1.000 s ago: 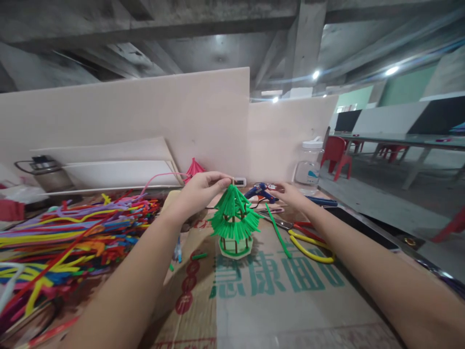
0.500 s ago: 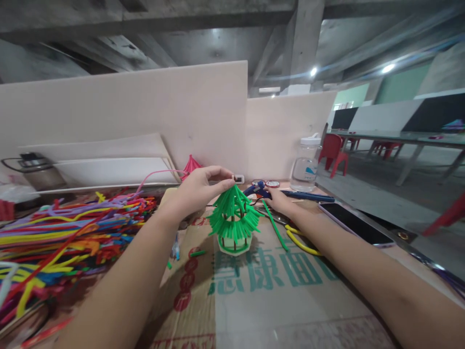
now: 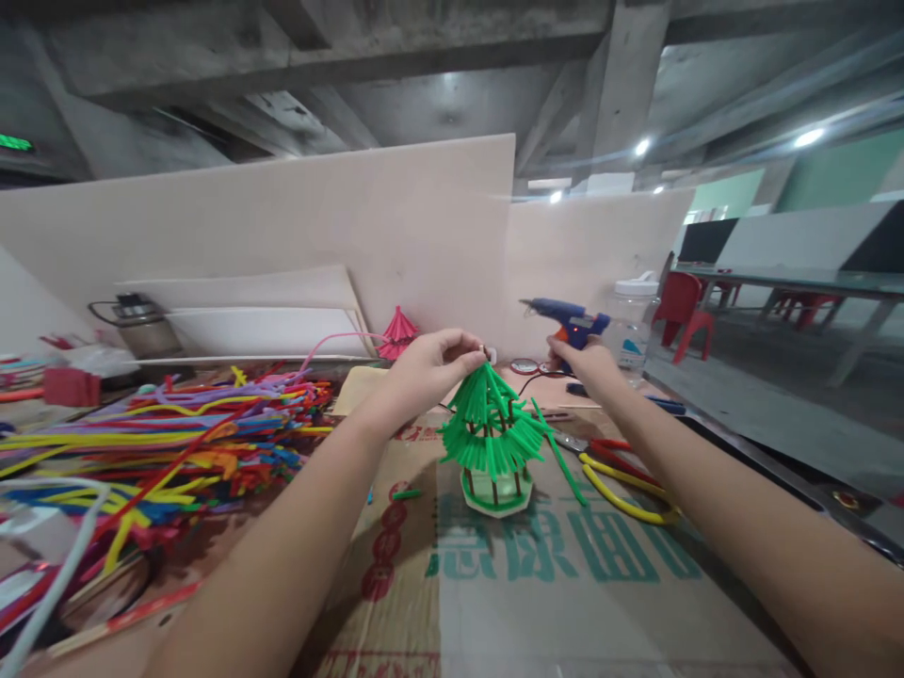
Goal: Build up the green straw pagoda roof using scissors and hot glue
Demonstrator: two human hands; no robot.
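Note:
A green pagoda model (image 3: 494, 438), with two tiers of pipe-cleaner roof, brown posts and a pale eight-sided base, stands tilted slightly on the cardboard. My left hand (image 3: 444, 365) pinches the tip of its roof between thumb and fingers. Raised at the right, my right hand (image 3: 583, 358) is wrapped round the handle of a blue glue gun (image 3: 565, 315). The gun's nozzle points left, above and behind the pagoda, apart from it. A small red light shows on its body. Beside the pagoda lies a green pipe cleaner (image 3: 567, 468).
Pliers with yellow and red handles (image 3: 628, 490) lie to the right on the cardboard sheet (image 3: 537, 603). Many coloured pipe cleaners (image 3: 204, 443) are heaped at the left. Behind stand a small pink pagoda (image 3: 397, 334), a clear water bottle (image 3: 634, 325) and a pale partition (image 3: 317, 226).
My right hand has lifted the glue gun off the table, up beside the bottle. My left hand stays at the roof tip. The view has turned left.

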